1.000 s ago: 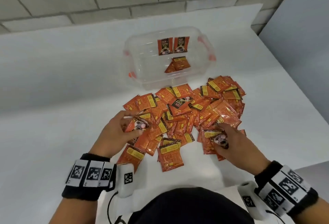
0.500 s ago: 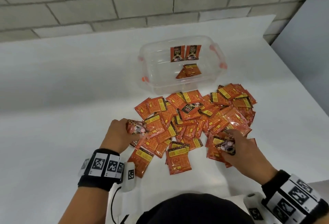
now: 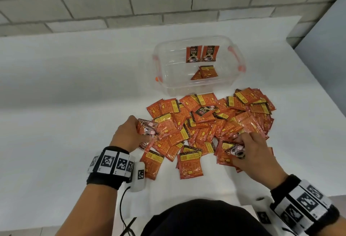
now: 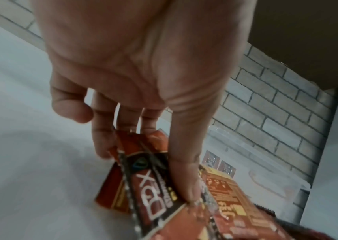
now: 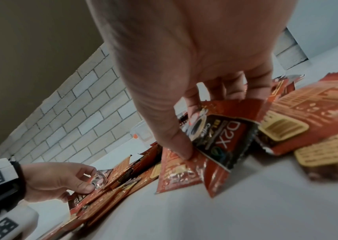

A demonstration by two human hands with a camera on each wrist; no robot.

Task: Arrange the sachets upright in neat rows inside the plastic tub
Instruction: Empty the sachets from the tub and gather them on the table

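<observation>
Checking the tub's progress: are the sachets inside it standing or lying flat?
Mixed. Two sachets stand upright against the tub's far wall; others lie flat on its floor.

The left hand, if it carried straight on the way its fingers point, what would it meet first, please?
Probably the heap of orange foil sachets just beyond the sachets the left hand grips; the clear plastic tub lies further on. Depth is uncertain.

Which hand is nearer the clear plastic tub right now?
Left hand, slightly: it sits below-left of the clear plastic tub. Right hand is farther back, below-right.
</observation>
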